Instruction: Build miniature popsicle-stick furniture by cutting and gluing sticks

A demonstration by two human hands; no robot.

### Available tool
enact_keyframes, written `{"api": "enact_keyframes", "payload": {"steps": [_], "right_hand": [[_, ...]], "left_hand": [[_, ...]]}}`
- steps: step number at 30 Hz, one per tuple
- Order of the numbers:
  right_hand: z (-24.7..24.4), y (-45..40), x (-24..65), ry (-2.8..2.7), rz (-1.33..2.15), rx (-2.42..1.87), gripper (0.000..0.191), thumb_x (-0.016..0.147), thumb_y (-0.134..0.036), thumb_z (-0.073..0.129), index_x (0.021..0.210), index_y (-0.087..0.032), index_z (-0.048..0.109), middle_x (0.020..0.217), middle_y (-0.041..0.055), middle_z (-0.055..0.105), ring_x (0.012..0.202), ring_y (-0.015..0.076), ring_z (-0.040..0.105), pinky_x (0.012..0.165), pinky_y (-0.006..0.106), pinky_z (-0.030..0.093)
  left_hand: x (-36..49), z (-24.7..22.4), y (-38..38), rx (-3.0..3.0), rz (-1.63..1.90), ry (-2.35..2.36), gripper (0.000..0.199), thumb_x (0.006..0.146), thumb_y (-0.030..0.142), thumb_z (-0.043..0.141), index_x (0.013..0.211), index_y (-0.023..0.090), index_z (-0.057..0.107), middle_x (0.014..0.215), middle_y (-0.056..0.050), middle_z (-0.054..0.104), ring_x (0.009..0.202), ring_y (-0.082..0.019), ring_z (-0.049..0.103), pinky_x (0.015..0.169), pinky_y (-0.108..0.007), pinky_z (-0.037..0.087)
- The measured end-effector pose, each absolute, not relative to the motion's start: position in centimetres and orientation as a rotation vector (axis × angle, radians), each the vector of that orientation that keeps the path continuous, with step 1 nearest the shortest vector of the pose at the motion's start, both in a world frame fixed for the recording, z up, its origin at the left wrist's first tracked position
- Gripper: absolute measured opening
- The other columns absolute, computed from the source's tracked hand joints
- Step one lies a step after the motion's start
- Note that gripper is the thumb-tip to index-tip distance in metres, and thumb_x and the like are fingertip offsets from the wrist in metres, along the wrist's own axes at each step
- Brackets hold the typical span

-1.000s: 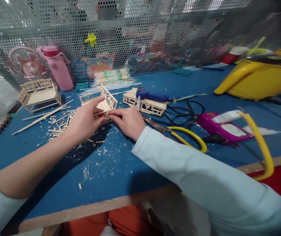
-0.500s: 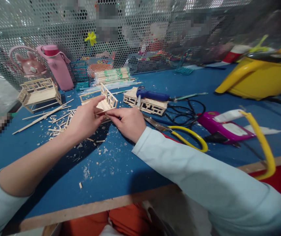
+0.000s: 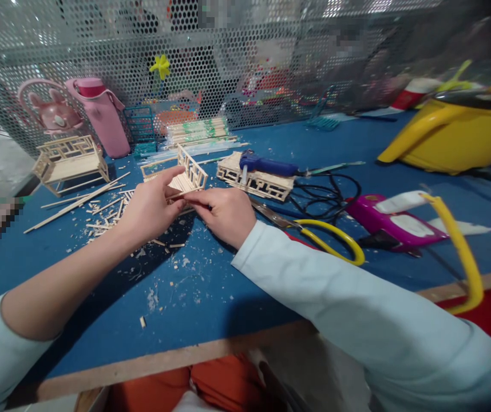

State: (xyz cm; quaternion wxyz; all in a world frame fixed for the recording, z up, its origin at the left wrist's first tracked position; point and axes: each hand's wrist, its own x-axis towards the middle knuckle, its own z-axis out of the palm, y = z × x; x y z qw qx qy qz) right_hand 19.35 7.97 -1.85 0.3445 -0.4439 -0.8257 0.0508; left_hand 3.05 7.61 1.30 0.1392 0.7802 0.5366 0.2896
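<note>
A miniature bench frame of thin wooden sticks (image 3: 194, 169) stands on the blue table, its lattice side facing right. My left hand (image 3: 149, 203) is closed around its near left part, hiding much of it. At the front right corner, my right hand (image 3: 228, 214) has thumb and fingers pinched against the front edge, close to the left fingertips. Whether a separate small stick is between them cannot be made out. Cut stick pieces (image 3: 110, 214) lie scattered beside my left wrist. A blue glue gun (image 3: 269, 165) rests on another stick model (image 3: 265, 186) beyond my right hand.
Scissors with yellow handles (image 3: 333, 232) lie by my right sleeve, near a purple tool (image 3: 394, 223) and black cable (image 3: 331, 189). A wooden model bench (image 3: 74, 167) and pink bottle (image 3: 105, 123) stand at left. Bundled sticks (image 3: 198, 131) lie before the perforated metal screen (image 3: 112, 46).
The whole view has shifted very slightly. Both hands keep the same hold at the model's front edge, with no other visible movement.
</note>
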Motion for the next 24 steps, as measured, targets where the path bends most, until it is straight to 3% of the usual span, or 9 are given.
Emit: {"api": "enact_keyframes", "payload": {"steps": [19,24], "right_hand": [[-1.6,7.9,19.4,-2.135,0.196,-1.165,0.024,0.087,-0.022,0.055,0.102,-0.027,0.072,0.1,0.0013,0.074,0.088,0.0152,0.068,0.08,0.027,0.048],[-1.1,7.6,19.8,-1.965,0.111,-1.075,0.023,0.084,-0.02,0.054,0.095,-0.021,0.074,0.089,0.0028,0.075,0.078,0.015,0.067,0.072,0.026,0.048]], "left_hand": [[2.9,0.9,7.9,2.111,0.912,1.402,0.062,0.073,0.011,0.058,0.133,0.013,0.043,0.104,-0.012,0.07,0.084,-0.019,0.069,0.08,-0.034,0.054],[2.8,1.8,7.4,2.043,0.914,1.457,0.066,0.07,0.007,0.053,0.134,0.01,0.041,0.1,-0.013,0.071,0.085,-0.02,0.067,0.075,-0.034,0.054]]}}
